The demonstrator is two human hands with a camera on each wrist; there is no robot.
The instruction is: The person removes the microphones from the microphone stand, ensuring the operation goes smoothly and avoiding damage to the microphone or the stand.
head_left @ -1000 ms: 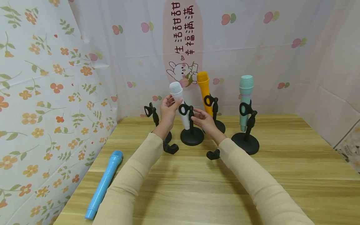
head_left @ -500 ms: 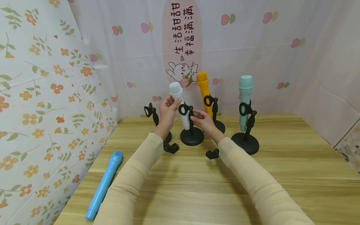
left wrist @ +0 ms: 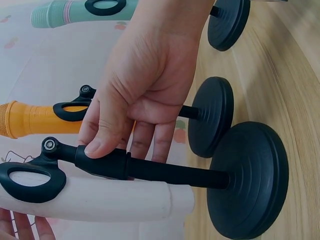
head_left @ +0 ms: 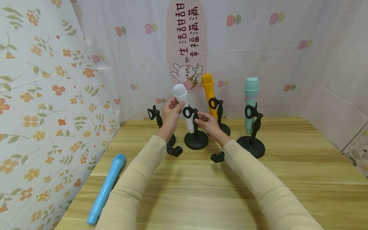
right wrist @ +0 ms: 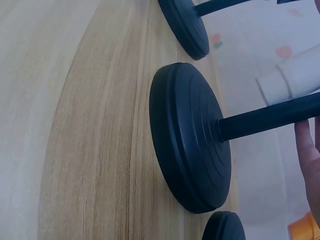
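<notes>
A white microphone (head_left: 180, 92) sits tilted in the ring clip of a black stand (head_left: 196, 140) at the back of the wooden table (head_left: 230, 191). My left hand (head_left: 172, 110) holds the microphone just below its mesh head. My right hand (head_left: 205, 120) pinches the stand's upright pole (left wrist: 165, 172) between thumb and fingers, just under the clip joint. The left wrist view shows the right hand (left wrist: 135, 100) on the pole and the white body (left wrist: 100, 200) in the ring. In the right wrist view I see the round base (right wrist: 190, 135) flat on the table.
An orange microphone (head_left: 208, 88) and a teal one (head_left: 251, 92) stand in their own stands behind and to the right. An empty stand (head_left: 155, 115) is at the left. A blue microphone (head_left: 106, 188) lies near the table's left edge. Two loose black clips (head_left: 174, 150) (head_left: 217, 157) lie near my wrists.
The right hand's fingers have drawn in around the stand pole. The left hand and the white microphone have barely moved.
</notes>
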